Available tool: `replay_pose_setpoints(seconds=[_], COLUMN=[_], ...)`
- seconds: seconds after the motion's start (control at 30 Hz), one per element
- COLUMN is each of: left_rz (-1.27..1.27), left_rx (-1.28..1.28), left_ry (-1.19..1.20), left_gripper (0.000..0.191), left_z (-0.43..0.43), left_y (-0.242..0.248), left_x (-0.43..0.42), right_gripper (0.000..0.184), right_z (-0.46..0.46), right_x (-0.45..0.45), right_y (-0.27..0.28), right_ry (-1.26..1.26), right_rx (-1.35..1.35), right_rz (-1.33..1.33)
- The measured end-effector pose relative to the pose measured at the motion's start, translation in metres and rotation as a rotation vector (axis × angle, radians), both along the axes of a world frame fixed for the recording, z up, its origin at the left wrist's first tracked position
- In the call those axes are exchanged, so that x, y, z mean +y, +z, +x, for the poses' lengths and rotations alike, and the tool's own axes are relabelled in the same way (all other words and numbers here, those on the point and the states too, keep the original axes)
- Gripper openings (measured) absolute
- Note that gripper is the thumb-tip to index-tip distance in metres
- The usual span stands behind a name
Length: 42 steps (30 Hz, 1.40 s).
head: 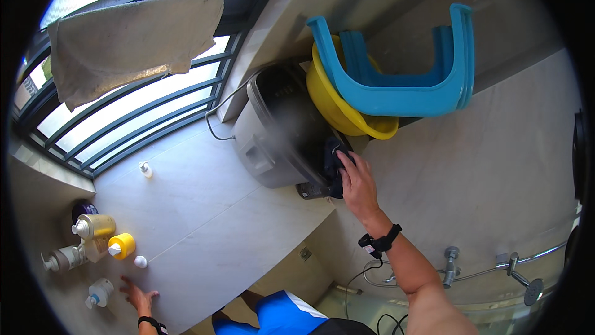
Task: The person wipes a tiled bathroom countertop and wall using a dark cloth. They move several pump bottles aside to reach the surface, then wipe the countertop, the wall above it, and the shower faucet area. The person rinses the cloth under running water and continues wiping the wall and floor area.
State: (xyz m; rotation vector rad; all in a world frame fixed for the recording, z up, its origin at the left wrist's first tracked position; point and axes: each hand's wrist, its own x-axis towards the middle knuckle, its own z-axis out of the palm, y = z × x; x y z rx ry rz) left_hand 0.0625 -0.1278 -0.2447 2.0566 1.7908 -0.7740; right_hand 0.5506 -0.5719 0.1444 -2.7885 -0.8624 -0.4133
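My right hand [358,186] grips a dark cloth [331,160] against the black top [288,112] of a grey corded appliance, near its front edge. The appliance's grey side [262,163] faces the stone ledge it stands on. Just under the cloth, a dark bottle or can [311,191] lies or stands beside the appliance; partly hidden, its pose is unclear. My left hand [136,295] rests on or just over the pale stone ledge [204,214], fingers spread and holding nothing. Next to it is a clear pump bottle [100,292].
Several pump bottles [96,225] and a yellow container [122,245] cluster on the left. A small white bottle [146,169] stands near the barred window [153,116], where a towel [139,42] hangs. A blue plastic stool [395,100] rests upturned on a yellow basin [325,88]. Shower fittings [451,265] are at right.
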Motion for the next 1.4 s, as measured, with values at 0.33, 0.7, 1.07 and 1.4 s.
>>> replay_pose_setpoints(seconds=[0.33,0.7,1.07,1.4], left_rz=[-0.009,-0.018,-0.033,-0.008], left_rx=[0.073,0.028,-0.060,-0.052], left_ry=[-0.054,-0.016,-0.070,-0.109], left_gripper=[0.167,0.170,0.166,0.168], left_z=[0.003,-0.007,-0.010,-0.011], left_y=[0.002,-0.013,-0.003,-0.004], left_x=[0.002,0.007,0.012,0.014], right_gripper=[0.036,0.039,0.048,0.041], right_z=[0.085,0.167,0.135,0.035], right_x=[0.072,0.132,0.100,-0.046], right_y=[-0.001,-0.020,-0.030,-0.021], right_ry=[0.130,0.199,0.254,-0.021], right_rx=[-0.099,-0.124,-0.017,0.043], right_rz=[-0.086,-0.070,0.084,0.155])
